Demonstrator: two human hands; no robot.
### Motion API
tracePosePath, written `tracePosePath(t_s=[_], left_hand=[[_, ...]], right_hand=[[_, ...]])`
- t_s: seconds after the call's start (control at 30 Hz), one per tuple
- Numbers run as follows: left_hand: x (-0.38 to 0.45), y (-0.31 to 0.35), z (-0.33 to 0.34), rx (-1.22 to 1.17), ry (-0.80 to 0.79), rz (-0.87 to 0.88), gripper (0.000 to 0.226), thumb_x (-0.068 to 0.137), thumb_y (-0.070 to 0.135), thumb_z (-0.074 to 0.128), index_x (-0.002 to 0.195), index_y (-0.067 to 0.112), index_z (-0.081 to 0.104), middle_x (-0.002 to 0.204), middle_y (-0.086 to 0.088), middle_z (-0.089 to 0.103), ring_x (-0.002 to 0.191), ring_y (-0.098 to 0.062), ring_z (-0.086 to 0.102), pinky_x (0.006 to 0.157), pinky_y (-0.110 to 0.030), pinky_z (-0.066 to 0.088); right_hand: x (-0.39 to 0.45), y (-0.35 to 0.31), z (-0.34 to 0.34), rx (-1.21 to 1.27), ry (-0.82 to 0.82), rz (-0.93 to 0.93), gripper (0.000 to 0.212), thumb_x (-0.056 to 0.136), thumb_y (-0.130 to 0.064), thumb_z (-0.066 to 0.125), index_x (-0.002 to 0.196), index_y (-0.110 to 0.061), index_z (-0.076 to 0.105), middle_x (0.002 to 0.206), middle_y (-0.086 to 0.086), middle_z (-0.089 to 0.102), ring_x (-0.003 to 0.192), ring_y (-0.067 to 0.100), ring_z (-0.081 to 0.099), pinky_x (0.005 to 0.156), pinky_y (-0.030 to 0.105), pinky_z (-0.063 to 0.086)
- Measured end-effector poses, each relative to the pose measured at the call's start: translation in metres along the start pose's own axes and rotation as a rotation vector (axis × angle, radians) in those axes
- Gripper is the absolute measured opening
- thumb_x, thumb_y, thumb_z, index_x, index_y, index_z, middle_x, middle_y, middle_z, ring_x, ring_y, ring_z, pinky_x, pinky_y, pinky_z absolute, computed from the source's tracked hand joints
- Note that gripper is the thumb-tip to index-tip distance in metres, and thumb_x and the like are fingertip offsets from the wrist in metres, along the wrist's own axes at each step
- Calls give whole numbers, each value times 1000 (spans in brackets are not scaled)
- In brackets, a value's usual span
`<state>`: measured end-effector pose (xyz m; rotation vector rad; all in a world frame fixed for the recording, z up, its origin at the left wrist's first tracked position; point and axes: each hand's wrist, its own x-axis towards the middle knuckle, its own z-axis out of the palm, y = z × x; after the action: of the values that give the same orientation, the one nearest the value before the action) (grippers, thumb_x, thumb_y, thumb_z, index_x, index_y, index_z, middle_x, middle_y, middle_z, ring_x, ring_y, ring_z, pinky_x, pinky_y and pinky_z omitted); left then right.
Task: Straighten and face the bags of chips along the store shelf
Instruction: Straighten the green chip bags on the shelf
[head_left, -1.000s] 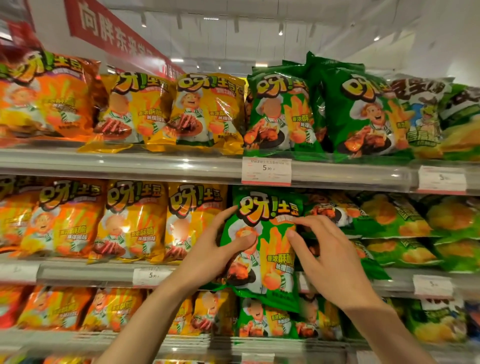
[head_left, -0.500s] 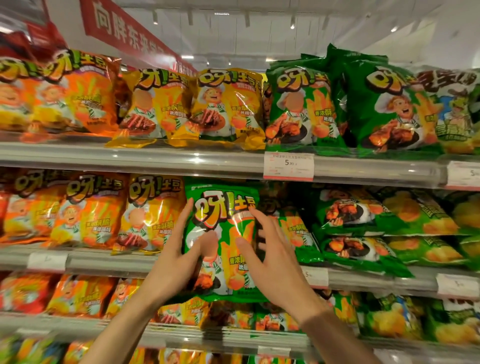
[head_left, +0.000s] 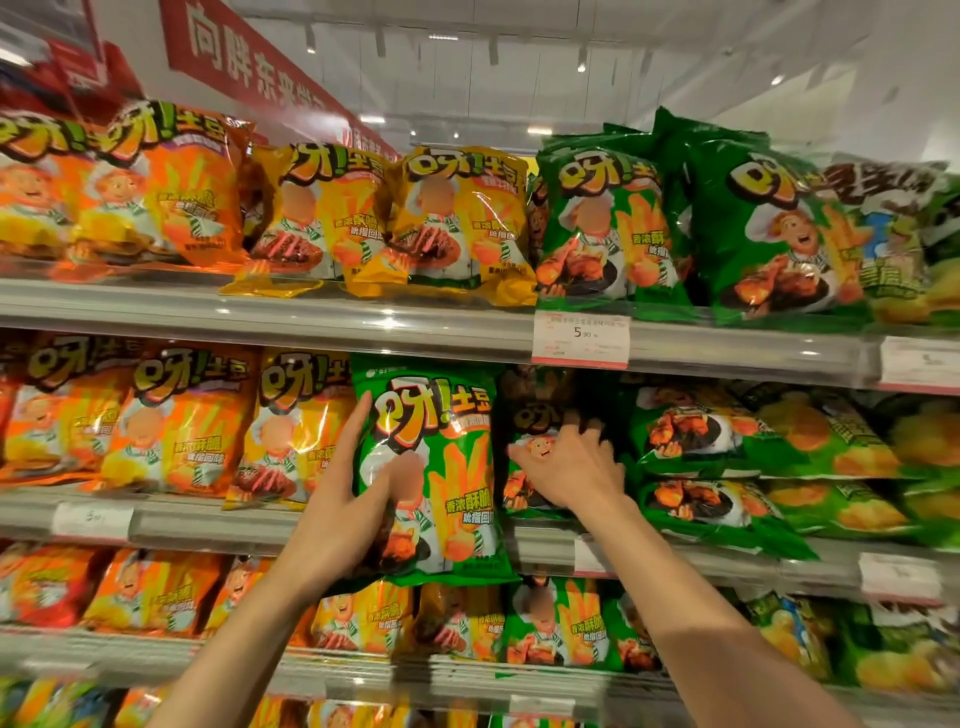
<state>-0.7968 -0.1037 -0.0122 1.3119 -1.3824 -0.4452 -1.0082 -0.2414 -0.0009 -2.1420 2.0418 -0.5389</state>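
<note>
Three metal shelves (head_left: 363, 332) carry snack bags. The top shelf shows two orange foil bags (head_left: 171, 192), two yellow foil bags (head_left: 457, 223) and two green foil bags (head_left: 602, 228) with the chef print. Two bare hands (head_left: 571, 467) reach in.

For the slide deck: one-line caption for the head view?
Left hand steadies an upright green chip bag on the middle shelf while right hand reaches to the bag behind.
</note>
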Motion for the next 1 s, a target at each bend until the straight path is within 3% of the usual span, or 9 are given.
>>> tracePosePath(t_s=[0.17, 0.5, 0.67, 0.87, 1.0], left_hand=[[1, 2, -2, -25, -1, -16, 71, 94, 43, 54, 152, 54, 13, 149, 38, 11, 138, 12, 11, 112, -27, 18], [0, 10, -4, -74, 11, -48, 86, 77, 60, 55, 153, 53, 16, 146, 39, 14, 135, 13, 13, 109, -25, 19], [2, 7, -5, -61, 28, -55, 79, 85, 55, 58, 152, 55, 16, 146, 38, 15, 135, 12, 14, 109, -27, 21], [6, 0, -7, -6, 12, -32, 69, 98, 41, 57, 150, 59, 15, 146, 41, 13, 135, 13, 13, 112, -30, 20], [8, -2, -4, 11, -12, -20, 69, 100, 38, 56, 150, 59, 14, 143, 44, 12, 135, 14, 12, 112, -29, 19]], right_hand=[[-4, 7, 2, 151, 191, -65, 69, 89, -56, 55, 141, -13, 40, 139, 16, 43, 120, 37, 52, 92, 47, 51], [-12, 5, 18, 362, 491, -45, 57, 92, -49, 57, 131, -9, 45, 129, 13, 42, 107, 39, 57, 86, 48, 50], [1, 3, 27, 479, 469, -138, 63, 93, -47, 58, 143, -15, 36, 148, 13, 31, 120, 39, 51, 96, 49, 48], [17, -3, 28, 126, 475, -218, 59, 94, -45, 56, 139, -9, 45, 152, 23, 29, 117, 44, 52, 97, 51, 45], [17, 8, 22, 46, 276, -155, 53, 99, -51, 44, 130, -11, 60, 151, 24, 33, 123, 43, 46, 100, 47, 38]])
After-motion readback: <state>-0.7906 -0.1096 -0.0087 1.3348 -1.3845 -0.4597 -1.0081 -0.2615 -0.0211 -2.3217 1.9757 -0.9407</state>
